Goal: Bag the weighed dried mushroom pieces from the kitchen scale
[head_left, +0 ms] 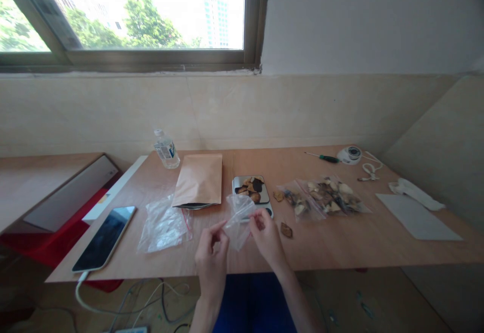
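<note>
Head view, clock directions taken from btwn the two hands, 12 = toward the wall. Biggest is the wooden table (340, 252), w/ a window (151, 17) above it at approx 11. Brown paper bag (200, 177) lies at 10–11, its mouth facing the near edge. Phone (104, 239) is nr 9, screen dark, cable plugged in. Btwn phone and hands, also 9, a flat clear bag (162, 227) w/ a red strip. At 2–3, two filled bags (335, 197) of dried pieces, overlapping; well past them, approx 3, a white sheet (419, 217). Scale (265, 198) sits at 12–1, brown dried pieces (255, 185) heaped on its plate (one nearly black). L hand (213, 257) and R hand (266, 239) hold a small clear bag (235, 232) up just in front of the scale, partly covering it; thumb and fingertips of each are pinched tight on the plastic, L at the left edge, R at the right. Bottle (167, 152) at 10–11, screwdriver (328, 158) at 2.
</note>
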The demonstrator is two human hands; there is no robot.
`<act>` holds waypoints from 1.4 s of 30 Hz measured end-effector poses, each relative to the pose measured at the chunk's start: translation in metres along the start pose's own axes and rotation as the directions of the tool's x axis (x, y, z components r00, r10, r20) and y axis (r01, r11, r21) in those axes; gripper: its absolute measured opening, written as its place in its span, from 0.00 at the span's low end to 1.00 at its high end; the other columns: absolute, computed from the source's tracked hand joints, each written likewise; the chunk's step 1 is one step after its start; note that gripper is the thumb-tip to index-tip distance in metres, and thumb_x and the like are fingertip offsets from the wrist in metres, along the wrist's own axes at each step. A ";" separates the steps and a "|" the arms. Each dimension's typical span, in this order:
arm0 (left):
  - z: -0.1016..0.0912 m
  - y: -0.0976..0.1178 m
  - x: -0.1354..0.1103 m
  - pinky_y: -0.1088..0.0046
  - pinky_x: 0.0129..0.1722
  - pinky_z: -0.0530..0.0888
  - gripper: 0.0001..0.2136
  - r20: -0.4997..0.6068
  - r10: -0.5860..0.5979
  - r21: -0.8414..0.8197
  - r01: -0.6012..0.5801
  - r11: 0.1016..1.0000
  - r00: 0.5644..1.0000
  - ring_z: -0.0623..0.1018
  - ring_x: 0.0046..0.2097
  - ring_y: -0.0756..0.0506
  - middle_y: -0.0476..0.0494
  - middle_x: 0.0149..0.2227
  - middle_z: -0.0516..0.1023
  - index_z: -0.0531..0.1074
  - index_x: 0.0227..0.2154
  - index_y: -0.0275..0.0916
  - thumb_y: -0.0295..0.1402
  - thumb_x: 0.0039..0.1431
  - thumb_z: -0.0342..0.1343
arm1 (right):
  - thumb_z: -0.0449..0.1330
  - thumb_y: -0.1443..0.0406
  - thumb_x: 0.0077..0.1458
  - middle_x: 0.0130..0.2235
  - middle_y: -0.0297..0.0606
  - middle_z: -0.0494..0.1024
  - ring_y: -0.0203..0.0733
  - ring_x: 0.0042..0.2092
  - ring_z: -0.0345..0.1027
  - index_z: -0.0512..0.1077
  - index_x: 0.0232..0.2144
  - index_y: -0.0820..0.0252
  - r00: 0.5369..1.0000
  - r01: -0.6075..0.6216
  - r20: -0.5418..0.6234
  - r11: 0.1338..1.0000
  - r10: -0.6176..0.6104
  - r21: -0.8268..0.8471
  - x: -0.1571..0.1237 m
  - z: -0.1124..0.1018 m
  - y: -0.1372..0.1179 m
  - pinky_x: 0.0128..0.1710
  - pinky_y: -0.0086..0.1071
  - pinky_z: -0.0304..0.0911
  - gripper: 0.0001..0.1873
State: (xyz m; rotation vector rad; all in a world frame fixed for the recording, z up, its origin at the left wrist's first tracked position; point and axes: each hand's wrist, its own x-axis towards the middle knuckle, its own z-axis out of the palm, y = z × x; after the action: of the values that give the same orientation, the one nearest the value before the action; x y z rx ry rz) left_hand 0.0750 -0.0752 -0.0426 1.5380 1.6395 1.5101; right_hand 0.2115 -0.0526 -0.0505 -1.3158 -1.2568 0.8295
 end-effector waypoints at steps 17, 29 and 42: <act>-0.003 0.030 0.072 0.67 0.36 0.70 0.07 -0.096 0.115 0.248 -0.088 0.965 0.989 0.72 0.35 0.46 0.45 0.35 0.68 0.65 0.24 0.39 0.34 0.55 0.49 | 0.62 0.54 0.48 0.60 0.46 0.57 0.51 0.63 0.47 0.58 0.58 0.52 0.863 0.447 0.463 0.730 -0.201 -0.517 0.118 -0.041 0.055 0.60 0.47 0.49 0.36; 0.015 0.028 0.075 0.69 0.35 0.67 0.05 0.027 0.070 0.247 -0.075 0.966 0.997 0.69 0.31 0.47 0.48 0.31 0.64 0.61 0.24 0.41 0.28 0.54 0.46 | 0.51 0.67 0.59 0.47 0.45 0.71 0.48 0.50 0.63 0.67 0.49 0.59 0.845 0.529 0.432 0.613 -0.316 -0.587 0.121 -0.039 0.057 0.51 0.43 0.59 0.16; 0.033 0.026 0.076 0.71 0.33 0.62 0.11 0.100 0.028 0.221 -0.049 0.974 0.995 0.63 0.29 0.48 0.51 0.25 0.59 0.55 0.19 0.41 0.25 0.53 0.47 | 0.50 0.69 0.59 0.42 0.44 0.71 0.44 0.43 0.66 0.70 0.42 0.59 0.899 0.437 0.329 0.637 -0.289 -0.635 0.137 -0.033 0.072 0.46 0.37 0.64 0.12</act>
State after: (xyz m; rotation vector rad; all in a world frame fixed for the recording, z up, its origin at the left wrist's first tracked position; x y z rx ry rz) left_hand 0.0927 0.0001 -0.0036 1.7406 1.7814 1.2832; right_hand 0.2851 0.0822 -0.0890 -1.4882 -2.0519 0.1624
